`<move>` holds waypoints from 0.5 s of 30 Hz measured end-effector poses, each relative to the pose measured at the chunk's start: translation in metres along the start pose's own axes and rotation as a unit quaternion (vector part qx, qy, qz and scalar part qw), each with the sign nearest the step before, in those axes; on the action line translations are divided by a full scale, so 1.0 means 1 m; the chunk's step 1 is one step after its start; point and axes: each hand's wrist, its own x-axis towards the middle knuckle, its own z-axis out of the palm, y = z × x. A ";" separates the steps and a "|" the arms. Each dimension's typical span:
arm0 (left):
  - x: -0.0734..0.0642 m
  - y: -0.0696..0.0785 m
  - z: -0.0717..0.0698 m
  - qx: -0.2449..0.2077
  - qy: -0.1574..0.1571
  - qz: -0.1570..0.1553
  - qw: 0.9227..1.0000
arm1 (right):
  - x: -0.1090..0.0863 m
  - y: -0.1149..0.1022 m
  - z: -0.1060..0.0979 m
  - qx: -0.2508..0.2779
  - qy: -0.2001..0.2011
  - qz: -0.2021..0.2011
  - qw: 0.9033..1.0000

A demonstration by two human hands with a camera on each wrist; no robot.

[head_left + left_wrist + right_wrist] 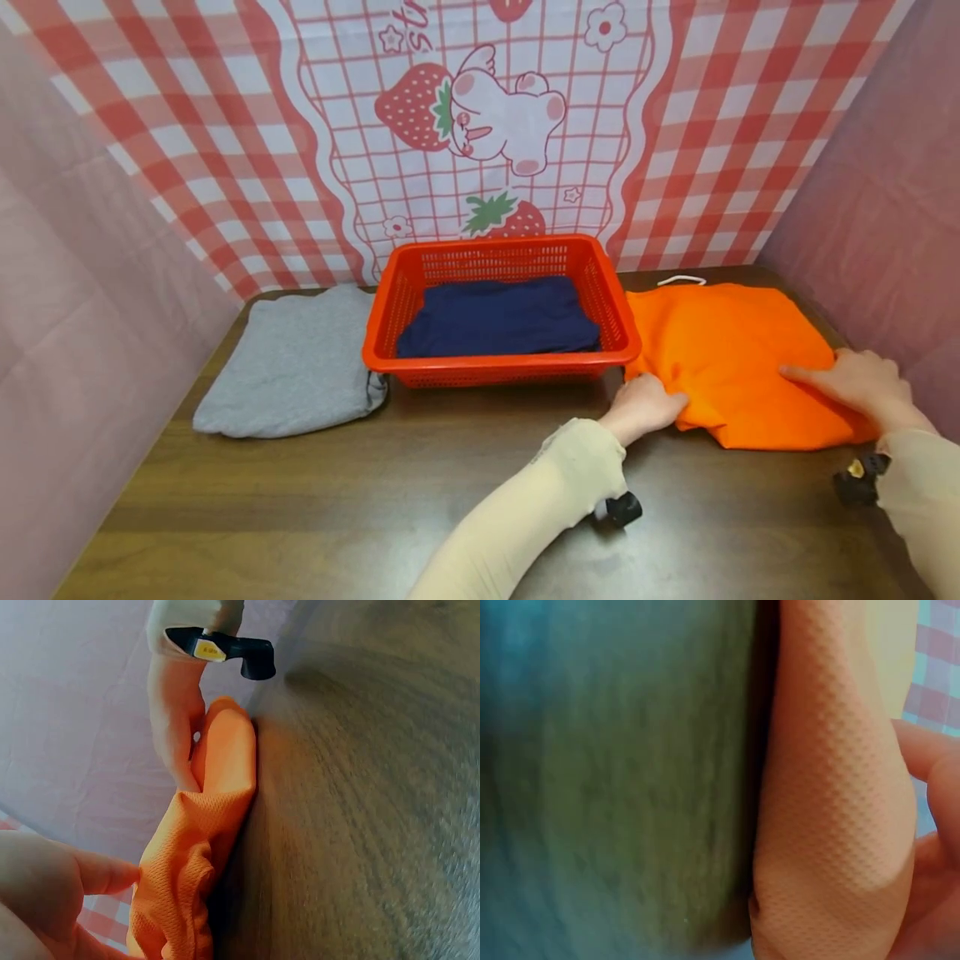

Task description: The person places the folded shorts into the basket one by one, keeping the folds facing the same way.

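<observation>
Far left of the left hand: a pink fabric drape (97, 275), then a flat folded piece of heathered grey fabric (292, 367), roughly square, lying on the brown wood-grain surface (315, 500), well apart from the hand. Next, up and to the left of that hand, a rectangular red plastic basket with slotted walls (495, 362); folded navy-blue fabric (502, 317) lies inside, across its bottom. Behind the basket, beyond both hands, hangs a red-and-white checked cloth backdrop with strawberry print (300, 167). Left hand (641, 408), just past the basket's near right corner, grasps the left edge of the bright orange textured fabric (735, 358), fingers curled at the edge, thumb on the cloth. A cream sleeve (525, 508) covers that arm; small black wrist device (624, 508) below the cuff. Orange fabric, the thing being handled, lies on the surface between the two hands, folded thick, rumpled beside the left hand and smoother toward the right; its left side reaches the basket's right side in view. A thin white bent piece (681, 279) shows past its far edge, beyond the left hand. Right hand (862, 387) touches the fabric's right side, thumb stretched out on top, other fingers partly hidden; cannot tell whether they grip. Another black wrist device (858, 479) sits below it.
</observation>
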 end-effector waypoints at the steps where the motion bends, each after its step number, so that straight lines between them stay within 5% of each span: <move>1: 0.000 0.000 0.001 0.017 0.004 0.004 1.000 | -0.001 0.000 0.001 0.005 0.001 0.000 1.000; 8: -0.003 0.003 0.007 0.152 0.045 -0.014 0.987 | -0.002 0.002 0.003 0.004 -0.022 -0.020 1.000; 15: -0.009 0.009 0.010 0.207 0.048 -0.034 0.977 | -0.001 -0.001 0.001 -0.013 -0.040 -0.040 0.998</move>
